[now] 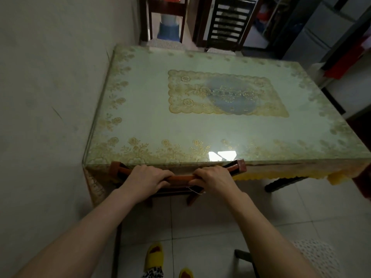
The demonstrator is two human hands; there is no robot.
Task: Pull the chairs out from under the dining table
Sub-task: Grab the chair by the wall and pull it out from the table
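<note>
A reddish-brown wooden chair point(180, 178) is tucked under the near edge of the dining table point(152, 121), which has a glass top over a gold lace cloth. Only the chair's top rail, corner posts and parts of its legs show. My left hand point(147, 178) grips the top rail left of centre. My right hand point(212, 178) grips the same rail right of centre. Two more dark chairs stand at the far side, one on the left point(166, 9) and one with a slatted back point(228, 23).
A wall runs close along the table's left side. A dark chair part point(281, 184) pokes out under the cloth at the right. A seat with a white knitted cover point(319, 255) is at the lower right. My yellow slippers point(154, 255) stand on pale floor tiles.
</note>
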